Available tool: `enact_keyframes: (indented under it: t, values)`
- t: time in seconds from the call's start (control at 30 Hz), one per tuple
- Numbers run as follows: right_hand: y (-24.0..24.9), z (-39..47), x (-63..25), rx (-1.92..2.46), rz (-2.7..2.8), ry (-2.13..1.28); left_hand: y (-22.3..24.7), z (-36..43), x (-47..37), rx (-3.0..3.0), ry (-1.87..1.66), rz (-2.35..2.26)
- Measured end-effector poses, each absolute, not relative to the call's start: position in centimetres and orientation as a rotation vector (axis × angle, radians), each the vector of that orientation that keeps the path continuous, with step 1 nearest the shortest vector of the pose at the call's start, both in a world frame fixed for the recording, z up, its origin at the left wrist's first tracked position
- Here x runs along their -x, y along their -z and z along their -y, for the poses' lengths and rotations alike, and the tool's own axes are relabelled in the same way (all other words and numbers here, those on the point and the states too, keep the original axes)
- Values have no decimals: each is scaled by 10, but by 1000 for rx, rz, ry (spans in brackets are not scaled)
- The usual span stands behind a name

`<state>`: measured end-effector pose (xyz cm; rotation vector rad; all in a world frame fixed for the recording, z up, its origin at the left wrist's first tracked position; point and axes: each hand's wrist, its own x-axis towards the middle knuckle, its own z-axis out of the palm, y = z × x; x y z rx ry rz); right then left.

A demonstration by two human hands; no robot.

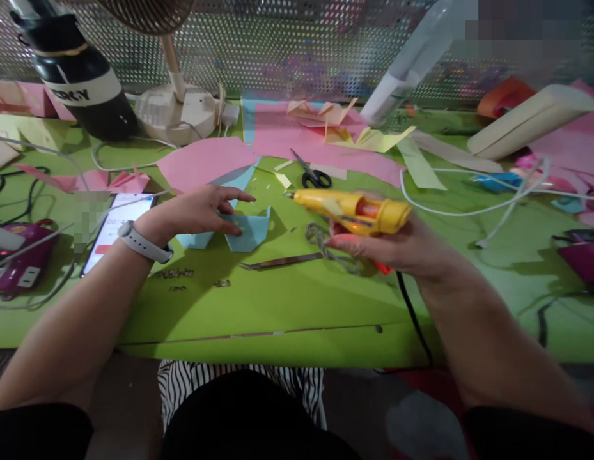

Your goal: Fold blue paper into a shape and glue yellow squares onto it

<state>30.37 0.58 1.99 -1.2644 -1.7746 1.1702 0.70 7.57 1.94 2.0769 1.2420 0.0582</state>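
My right hand (387,246) is wrapped round a yellow hot glue gun (347,207), its nozzle pointing left over the green table. A black cord runs from below that hand down past the table edge. My left hand (215,207), with a pale watch on the wrist, is above light blue folded paper (249,233); its fingers are spread. The thumb is at the paper's upper edge, but I cannot tell whether it touches. Tweezers (282,262) lie between the hands, next to a bundle of grey cord (320,239). Small metal-looking bits (176,273) are scattered nearer me.
Black-handled scissors (313,176) and pink paper (297,137) lie further back. A phone (117,233) is under my left forearm. A fan (174,105) and a black bottle (85,83) stand at the back left. White cable (435,209) loops at the right.
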Motion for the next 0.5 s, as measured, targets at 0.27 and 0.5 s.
enact_keyframes:
  t: [0.27, 0.5]
  values:
    - [-4, 9, -279, 1039, 2338, -889, -31, -72, -7, -2074, 24, -1211]
    - [3, 11, -272, 1008, 2464, -696, -30, -75, -4, -2063, 55, -1146]
